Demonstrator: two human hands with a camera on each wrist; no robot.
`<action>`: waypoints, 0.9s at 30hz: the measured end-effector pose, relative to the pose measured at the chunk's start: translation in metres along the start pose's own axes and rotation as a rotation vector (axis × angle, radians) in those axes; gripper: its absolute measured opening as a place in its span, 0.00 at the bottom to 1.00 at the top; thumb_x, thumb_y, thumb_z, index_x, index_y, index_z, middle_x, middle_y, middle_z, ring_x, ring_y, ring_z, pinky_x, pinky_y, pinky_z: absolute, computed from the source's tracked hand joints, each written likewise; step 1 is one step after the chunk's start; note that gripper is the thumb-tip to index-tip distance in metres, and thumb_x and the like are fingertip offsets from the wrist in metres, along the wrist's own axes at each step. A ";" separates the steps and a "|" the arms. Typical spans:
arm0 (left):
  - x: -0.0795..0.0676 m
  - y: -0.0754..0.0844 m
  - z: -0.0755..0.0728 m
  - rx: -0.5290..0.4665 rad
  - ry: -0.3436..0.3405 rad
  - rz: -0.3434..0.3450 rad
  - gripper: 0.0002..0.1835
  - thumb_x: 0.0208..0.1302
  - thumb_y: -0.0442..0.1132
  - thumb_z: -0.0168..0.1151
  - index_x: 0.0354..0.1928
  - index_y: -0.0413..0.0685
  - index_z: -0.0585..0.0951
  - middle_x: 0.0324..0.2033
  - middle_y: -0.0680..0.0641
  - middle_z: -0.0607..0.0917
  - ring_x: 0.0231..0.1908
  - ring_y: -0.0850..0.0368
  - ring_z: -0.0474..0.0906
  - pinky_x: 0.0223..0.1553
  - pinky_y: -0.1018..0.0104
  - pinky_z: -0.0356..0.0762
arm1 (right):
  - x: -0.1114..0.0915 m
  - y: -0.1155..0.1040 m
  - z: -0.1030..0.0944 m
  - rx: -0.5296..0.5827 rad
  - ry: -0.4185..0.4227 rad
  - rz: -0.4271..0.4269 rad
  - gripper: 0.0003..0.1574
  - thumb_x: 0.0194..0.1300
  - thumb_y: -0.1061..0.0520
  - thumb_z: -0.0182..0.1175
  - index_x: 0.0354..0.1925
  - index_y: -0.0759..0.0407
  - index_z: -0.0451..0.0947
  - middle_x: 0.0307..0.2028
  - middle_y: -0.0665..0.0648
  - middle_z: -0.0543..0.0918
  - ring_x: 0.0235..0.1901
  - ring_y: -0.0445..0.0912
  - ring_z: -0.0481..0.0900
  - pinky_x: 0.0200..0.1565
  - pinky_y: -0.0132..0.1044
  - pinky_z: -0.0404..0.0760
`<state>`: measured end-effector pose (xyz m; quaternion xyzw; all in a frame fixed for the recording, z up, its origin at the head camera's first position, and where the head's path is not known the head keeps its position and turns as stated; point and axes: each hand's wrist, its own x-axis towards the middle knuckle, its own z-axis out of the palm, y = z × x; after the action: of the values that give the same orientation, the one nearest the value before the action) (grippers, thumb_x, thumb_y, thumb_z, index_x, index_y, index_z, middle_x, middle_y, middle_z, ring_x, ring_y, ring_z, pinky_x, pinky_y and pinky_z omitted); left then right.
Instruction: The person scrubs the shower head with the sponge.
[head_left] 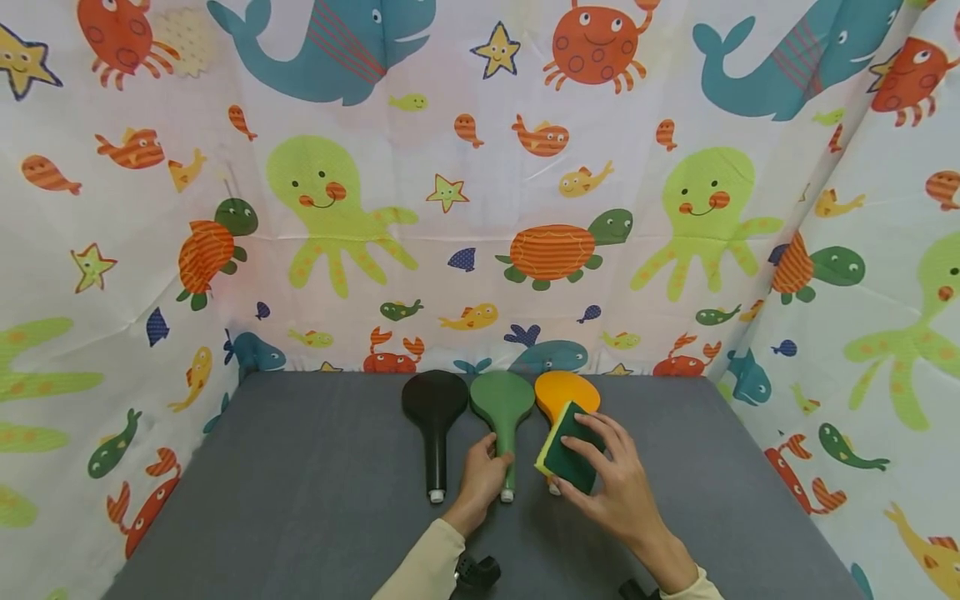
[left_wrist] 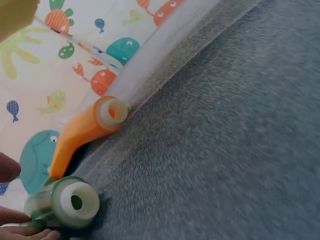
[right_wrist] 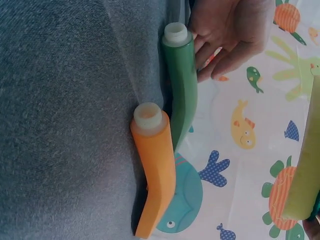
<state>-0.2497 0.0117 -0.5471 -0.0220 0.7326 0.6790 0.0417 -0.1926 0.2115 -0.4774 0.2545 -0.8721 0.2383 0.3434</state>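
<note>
Three handheld shower heads lie in a row: a black one [head_left: 435, 404], a green one [head_left: 502, 400] and an orange one [head_left: 567, 392]. Their handles point toward me and end in white connectors. My left hand [head_left: 482, 483] holds the green handle [right_wrist: 181, 75], fingertips at its side near the connector [left_wrist: 80, 204]. Between thumb and fingertips, my right hand [head_left: 618, 487] grips a sponge [head_left: 573, 454] with a dark green scrubbing face and yellow foam. It hangs over the orange handle [right_wrist: 155, 160] and partly hides it. At the right wrist view's edge, the sponge's yellow foam [right_wrist: 302, 170] shows.
The shower heads lie on a grey cloth-covered table [head_left: 322, 467], near its back edge. A white curtain [head_left: 450, 233] printed with sea animals stands behind and along both sides. Dark wrist gear [head_left: 478, 572] sits at my left wrist.
</note>
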 end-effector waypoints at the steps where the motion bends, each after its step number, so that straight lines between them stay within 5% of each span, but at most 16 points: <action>1: -0.002 0.000 -0.002 0.011 -0.009 0.013 0.32 0.68 0.34 0.57 0.71 0.33 0.62 0.65 0.31 0.72 0.64 0.36 0.71 0.59 0.47 0.74 | 0.000 0.000 0.000 0.002 0.000 0.001 0.29 0.50 0.39 0.73 0.50 0.47 0.82 0.62 0.58 0.75 0.62 0.57 0.67 0.53 0.65 0.74; 8: -0.020 0.007 -0.016 0.073 -0.006 0.091 0.26 0.66 0.35 0.60 0.66 0.38 0.71 0.71 0.33 0.62 0.67 0.32 0.65 0.63 0.43 0.69 | 0.000 0.002 -0.001 0.006 -0.010 0.008 0.29 0.50 0.40 0.73 0.50 0.47 0.82 0.62 0.58 0.75 0.63 0.57 0.67 0.54 0.64 0.74; 19: -0.045 0.031 -0.040 0.109 0.029 0.267 0.14 0.65 0.32 0.60 0.53 0.45 0.81 0.60 0.42 0.76 0.60 0.41 0.75 0.61 0.44 0.72 | 0.011 -0.004 -0.002 0.045 0.020 -0.015 0.29 0.54 0.36 0.71 0.50 0.48 0.82 0.62 0.59 0.75 0.63 0.57 0.68 0.53 0.63 0.75; 27: -0.048 0.037 -0.074 0.208 0.074 0.332 0.14 0.64 0.32 0.61 0.51 0.48 0.80 0.58 0.44 0.77 0.60 0.46 0.74 0.59 0.46 0.74 | 0.018 -0.011 -0.002 0.072 0.024 -0.020 0.30 0.52 0.37 0.72 0.51 0.48 0.82 0.63 0.59 0.74 0.63 0.57 0.67 0.53 0.62 0.77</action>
<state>-0.2077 -0.0602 -0.5001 0.0786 0.7935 0.5958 -0.0958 -0.1966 0.1998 -0.4601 0.2726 -0.8561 0.2692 0.3469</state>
